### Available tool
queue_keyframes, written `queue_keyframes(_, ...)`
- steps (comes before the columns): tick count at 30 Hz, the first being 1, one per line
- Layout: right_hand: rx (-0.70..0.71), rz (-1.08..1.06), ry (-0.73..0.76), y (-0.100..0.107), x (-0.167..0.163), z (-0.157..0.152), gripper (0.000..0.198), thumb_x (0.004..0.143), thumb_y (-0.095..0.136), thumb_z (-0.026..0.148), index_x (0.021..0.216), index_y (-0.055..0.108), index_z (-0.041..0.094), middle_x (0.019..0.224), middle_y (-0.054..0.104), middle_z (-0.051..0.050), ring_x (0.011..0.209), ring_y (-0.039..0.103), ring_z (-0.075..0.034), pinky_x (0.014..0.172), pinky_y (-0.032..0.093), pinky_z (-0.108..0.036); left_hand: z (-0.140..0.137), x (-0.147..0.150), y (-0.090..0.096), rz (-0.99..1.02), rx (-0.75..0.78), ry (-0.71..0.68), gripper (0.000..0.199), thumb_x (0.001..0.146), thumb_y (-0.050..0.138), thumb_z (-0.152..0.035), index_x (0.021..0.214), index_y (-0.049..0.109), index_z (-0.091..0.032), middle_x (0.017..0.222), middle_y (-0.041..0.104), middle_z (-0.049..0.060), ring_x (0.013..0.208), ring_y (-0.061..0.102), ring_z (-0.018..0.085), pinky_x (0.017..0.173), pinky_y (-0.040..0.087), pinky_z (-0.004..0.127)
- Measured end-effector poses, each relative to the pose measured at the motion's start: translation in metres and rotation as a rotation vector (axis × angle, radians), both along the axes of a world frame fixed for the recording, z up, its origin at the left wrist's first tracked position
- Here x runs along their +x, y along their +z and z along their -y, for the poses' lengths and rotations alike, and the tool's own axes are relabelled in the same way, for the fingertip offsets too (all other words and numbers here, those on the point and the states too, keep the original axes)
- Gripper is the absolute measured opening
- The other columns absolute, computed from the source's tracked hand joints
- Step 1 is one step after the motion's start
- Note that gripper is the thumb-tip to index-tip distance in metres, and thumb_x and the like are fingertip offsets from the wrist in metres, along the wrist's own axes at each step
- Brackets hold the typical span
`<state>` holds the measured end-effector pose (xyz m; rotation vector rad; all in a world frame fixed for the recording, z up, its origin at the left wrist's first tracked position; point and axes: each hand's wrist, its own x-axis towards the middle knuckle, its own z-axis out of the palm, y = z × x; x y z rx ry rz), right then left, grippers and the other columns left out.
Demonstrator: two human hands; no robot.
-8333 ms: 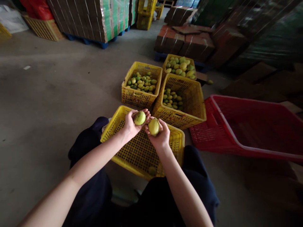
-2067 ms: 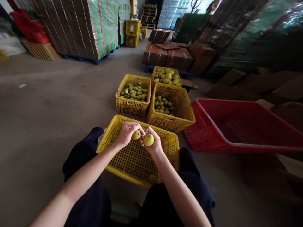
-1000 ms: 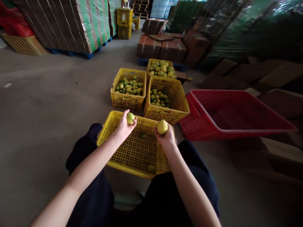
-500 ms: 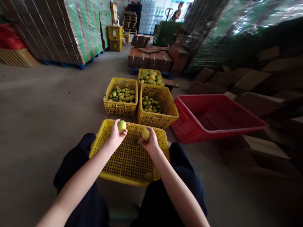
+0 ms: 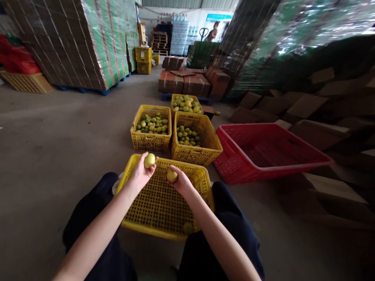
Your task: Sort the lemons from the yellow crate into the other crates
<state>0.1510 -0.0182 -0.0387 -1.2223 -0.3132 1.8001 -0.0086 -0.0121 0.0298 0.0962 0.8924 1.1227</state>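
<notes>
My left hand (image 5: 141, 174) is closed round a yellow-green lemon (image 5: 149, 160), holding it above the far left part of a shallow yellow basket (image 5: 155, 207). Just to its right, my right hand (image 5: 181, 182) grips a second, yellower lemon (image 5: 171, 175), a little lower and over the same basket. The basket sits between my knees, its perforated floor largely bare. One dim fruit (image 5: 188, 228) lies in its near right corner. The forearms cover parts of the basket's sides.
Beyond the basket stand three yellow crates with lemons: left (image 5: 150, 140), right (image 5: 199, 155) and a rear one (image 5: 187, 97). At right is a big red crate (image 5: 234, 164), with cardboard boxes (image 5: 304, 103) behind it. A wrapped pallet stack (image 5: 96, 50) rises at left. A person (image 5: 213, 32) is far back.
My right hand has brought its lemon left, closer to my left hand. The left hand still holds its lemon. The view has tilted up slightly.
</notes>
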Motion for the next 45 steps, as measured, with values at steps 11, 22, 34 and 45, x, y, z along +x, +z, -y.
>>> queue_keyframes(11, 0.137, -0.070, -0.062, -0.001, -0.001, -0.002, 0.010, 0.080, 0.066, 0.026, 0.080, 0.058, 0.019, 0.065, 0.065, 0.001, 0.050, 0.060, -0.013, 0.040, 0.044, -0.022, 0.003, -0.022, -0.016, -0.214, 0.051, -0.092, 0.036, 0.094, 0.034, -0.023, 0.071, 0.060, -0.011, 0.055, 0.063, 0.007, 0.038, 0.054, 0.011, 0.031, 0.028, 0.016)
queue_keyframes(22, -0.014, -0.008, 0.038, -0.002, -0.001, -0.002, 0.031, 0.091, 0.051, 0.042, 0.070, 0.053, 0.019, 0.051, 0.061, -0.001, 0.033, 0.045, -0.008, 0.032, 0.031, -0.017, 0.009, -0.032, -0.011, -0.081, 0.108, -0.122, 0.038, 0.099, 0.041, -0.035, 0.081, 0.063, -0.009, 0.058, 0.063, 0.005, 0.034, 0.046, 0.006, 0.034, 0.038, 0.016)
queue_keyframes(34, 0.298, 0.341, -0.027, 0.001, 0.013, 0.025, 0.052, 0.055, 0.082, 0.055, 0.079, 0.057, 0.017, 0.050, 0.051, 0.008, 0.037, 0.039, -0.005, 0.029, 0.018, -0.014, 0.010, 0.003, 0.014, -0.076, 0.102, -0.117, 0.048, 0.099, 0.040, -0.046, 0.076, 0.062, -0.009, 0.051, 0.059, 0.004, 0.036, 0.054, 0.010, 0.035, 0.046, 0.018)
queue_keyframes(45, 0.067, -0.065, -0.032, -0.001, 0.022, 0.025, 0.033, 0.084, 0.060, 0.044, 0.067, 0.049, 0.018, 0.047, 0.053, 0.003, 0.031, 0.043, -0.007, 0.033, 0.025, -0.017, 0.010, 0.003, -0.027, -0.093, 0.154, -0.211, 0.039, 0.095, 0.050, -0.042, 0.079, 0.065, -0.009, 0.059, 0.061, 0.005, 0.041, 0.052, 0.006, 0.042, 0.044, 0.015)
